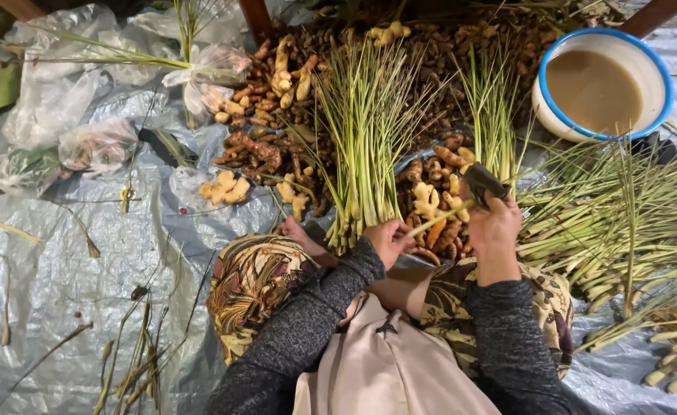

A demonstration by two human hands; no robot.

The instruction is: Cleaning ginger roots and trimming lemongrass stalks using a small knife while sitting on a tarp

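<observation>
My left hand (388, 240) grips the pale lower end of a lemongrass stalk (438, 219) that runs across to my right hand (494, 227). My right hand is closed on a dark knife (483, 183), its blade at the stalk. Both hands hover over a heap of turmeric and ginger roots (434, 201) in front of my knees. A standing bundle of green lemongrass (365, 131) rises just left of my left hand.
A pile of cut lemongrass stalks (623, 223) lies at right. A blue-rimmed white basin of murky water (601, 84) sits top right. Clear plastic bags (96, 142) lie at left on the grey tarpaulin (61, 284). Dry trimmings (134, 365) lie bottom left.
</observation>
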